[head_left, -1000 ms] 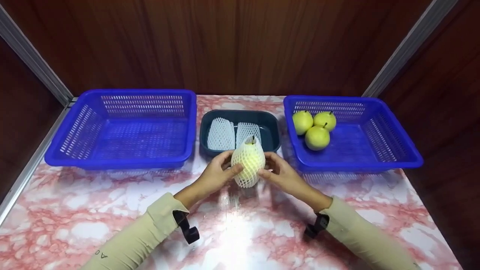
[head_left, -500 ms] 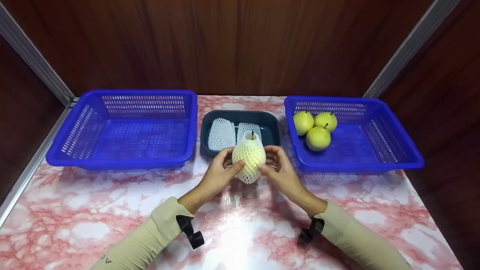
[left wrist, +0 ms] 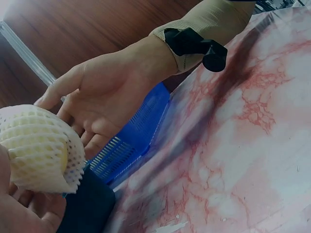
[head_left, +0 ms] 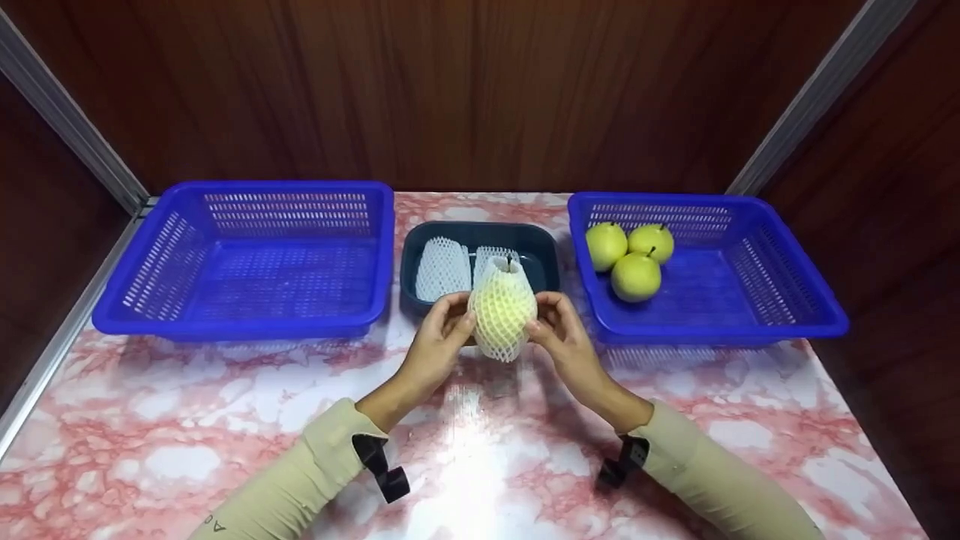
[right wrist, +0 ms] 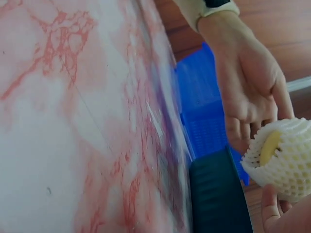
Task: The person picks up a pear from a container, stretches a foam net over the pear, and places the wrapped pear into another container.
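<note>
A yellow-green pear [head_left: 504,311] stands upright inside a white foam net sleeve, held up in front of the dark tray. Its dark stem shows in the sleeve's top opening, and the mesh narrows below the fruit. My left hand [head_left: 438,343] grips the wrapped pear from the left, thumb in front and fingers behind. From the opposite side my right hand [head_left: 571,346] holds it the same way. In the right wrist view, a strip of bare yellow skin shows at the open end of the foam net [right wrist: 291,162].
Two flat foam nets, a left one [head_left: 442,270] and a partly covered right one [head_left: 491,259], lie in the dark tray [head_left: 544,240]. A blue basket [head_left: 244,326] stands on the left. The right blue basket [head_left: 720,330] contains three bare pears [head_left: 636,277]. Wooden panels [head_left: 480,97] enclose the marbled table [head_left: 187,427].
Both hands have moved slightly away from the body with the wrapped pear. Their thumbs have shifted from the pear's front toward its sides. The baskets and tray stay put.
</note>
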The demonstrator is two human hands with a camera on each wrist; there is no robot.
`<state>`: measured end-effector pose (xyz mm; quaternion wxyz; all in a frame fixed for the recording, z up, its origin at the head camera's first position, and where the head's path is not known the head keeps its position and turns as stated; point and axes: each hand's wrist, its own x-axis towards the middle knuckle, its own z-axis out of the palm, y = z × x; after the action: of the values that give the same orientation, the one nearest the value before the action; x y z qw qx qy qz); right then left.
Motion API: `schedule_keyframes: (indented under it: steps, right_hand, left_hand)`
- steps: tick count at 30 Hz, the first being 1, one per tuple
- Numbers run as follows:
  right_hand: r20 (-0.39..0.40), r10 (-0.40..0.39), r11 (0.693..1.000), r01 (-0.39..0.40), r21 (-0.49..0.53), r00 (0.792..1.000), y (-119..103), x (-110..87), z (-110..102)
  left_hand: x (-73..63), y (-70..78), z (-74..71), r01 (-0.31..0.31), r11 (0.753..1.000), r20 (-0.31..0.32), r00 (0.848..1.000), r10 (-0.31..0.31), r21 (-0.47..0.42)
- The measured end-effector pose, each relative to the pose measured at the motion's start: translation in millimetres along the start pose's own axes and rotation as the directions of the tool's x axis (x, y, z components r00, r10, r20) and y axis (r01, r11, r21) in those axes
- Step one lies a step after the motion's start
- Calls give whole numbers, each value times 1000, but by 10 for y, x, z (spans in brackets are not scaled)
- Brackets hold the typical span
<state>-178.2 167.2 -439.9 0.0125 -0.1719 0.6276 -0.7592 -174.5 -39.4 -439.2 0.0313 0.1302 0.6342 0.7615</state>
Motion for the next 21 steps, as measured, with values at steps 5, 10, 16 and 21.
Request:
schedule_keyframes:
  steps: [5, 10, 16, 21]
  right_hand:
    - [7, 10, 1000, -10, -1, 1000, 9, -12, 19]
    - [-1, 30, 999, -30, -16, 1000, 27, 3, 17]
    - [-46, 14, 994, -19, -110, 999, 21, 17, 0]
    - [-61, -18, 1000, 17, -24, 998, 22, 9, 23]
  left_hand:
    - [-5, 1, 1, 60, 998, 65, 996, -58, -18]
    - [-14, 9, -7, 60, 998, 104, 993, -57, -27]
    - [-36, 37, -30, 20, 1000, 32, 999, -20, 14]
    - [-22, 27, -42, -30, 1000, -17, 999, 30, -5]
